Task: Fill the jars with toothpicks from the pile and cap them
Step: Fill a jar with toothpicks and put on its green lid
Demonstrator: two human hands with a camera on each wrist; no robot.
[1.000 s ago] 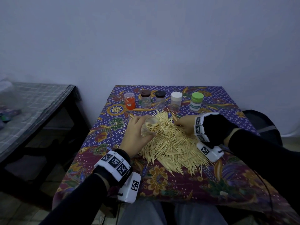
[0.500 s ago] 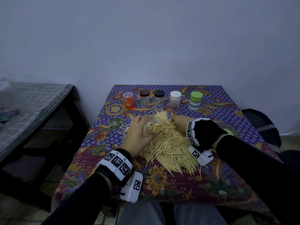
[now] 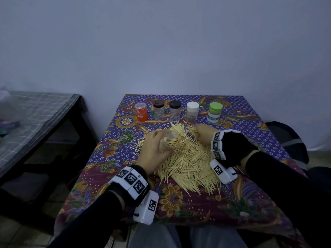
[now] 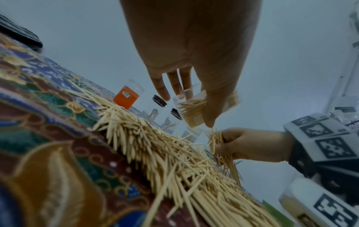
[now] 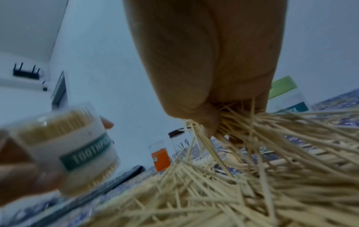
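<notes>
The left hand grips a clear jar, fingers and thumb curled round its wall, and holds it tilted above the left part of the toothpick pile. The jar is uncapped, already packed with toothpicks, and its white label reads "TOOTHPICK" in the right wrist view. The right hand lies at the far right edge of the pile, just beside the jar's mouth, with its fingers closed on a bunch of toothpicks; the bunch fans out of the fist and its lower ends touch the heap.

The pile spreads over the middle of the worktop, which is covered with a floral batik cloth, and lies between the two wrists. Behind it, near the far edge, five more jars stand upright in a row: an orange jar with a clear lid, two clear jars with dark brown caps, one with a white cap and one with a green cap. A few stray toothpicks lie beside this row. Both wrists carry white blocks with black square markers.
</notes>
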